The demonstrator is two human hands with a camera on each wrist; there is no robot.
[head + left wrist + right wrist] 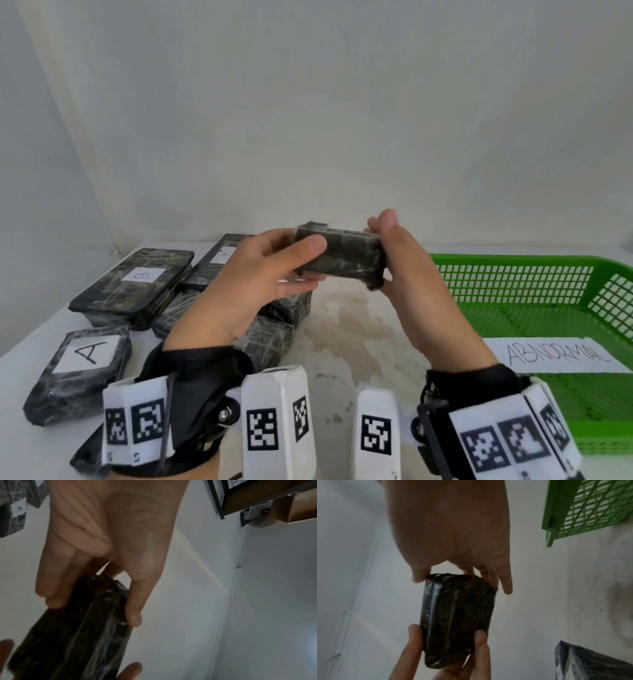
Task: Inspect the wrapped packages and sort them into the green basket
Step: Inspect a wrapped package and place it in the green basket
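A small dark package wrapped in clear film [342, 257] is held up above the table between both hands. My left hand [274, 270] grips its left end, thumb on top and fingers beneath. My right hand [387, 253] pinches its right end between thumb and fingers. In the left wrist view the package [82, 628] runs down from the thumb and fingers. In the right wrist view the package [455, 618] shows its broad face, with my left fingers [481, 642] at its far end. The green basket [513, 260] stands at the right, with nothing but a label in it.
Several wrapped packages lie at the left: one labelled B [137, 284], one labelled A [82, 366], another at the back [219, 257], and more beneath my left arm [274, 335]. A paper label reading ABNORMAL [555, 354] lies in the basket. The white table [352, 325] is stained in the middle.
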